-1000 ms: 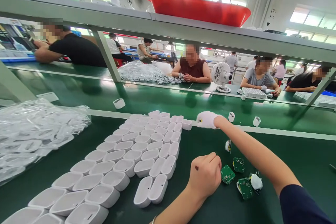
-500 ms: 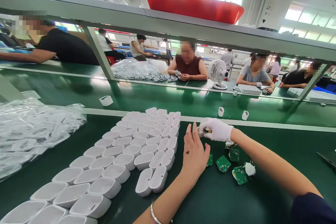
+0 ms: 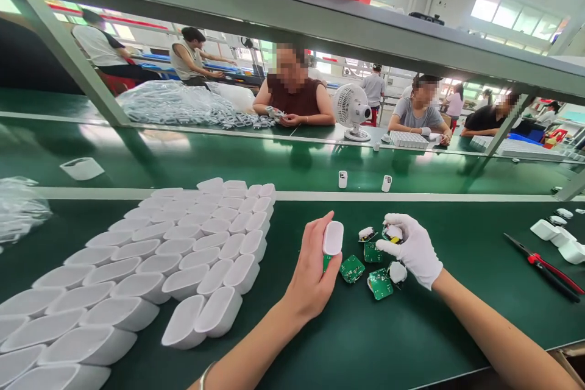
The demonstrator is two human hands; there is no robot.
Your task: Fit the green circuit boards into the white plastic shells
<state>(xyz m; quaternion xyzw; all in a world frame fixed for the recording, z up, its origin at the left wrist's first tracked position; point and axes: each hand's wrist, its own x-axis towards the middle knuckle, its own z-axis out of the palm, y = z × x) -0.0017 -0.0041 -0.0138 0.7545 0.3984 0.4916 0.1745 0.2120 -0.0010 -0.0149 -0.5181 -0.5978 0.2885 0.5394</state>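
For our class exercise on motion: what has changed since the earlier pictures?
The left hand, first a fist, now holds a white case. The gloved right hand has moved right and nearer, from the far end of the rows of cases to the circuit boards; whether it grips one is unclear. A case jutting from the rows' far right end has gone. The view swung right. The other cases lie as before.

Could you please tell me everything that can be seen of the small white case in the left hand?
The small white case is a rounded oblong, smooth and plain, and looks like plastic. A pale face, apparently its open mouth, is turned toward the camera; its inside cannot be made out. It stands roughly upright in the grasp of the left hand, to the right of the rows of similar cases.
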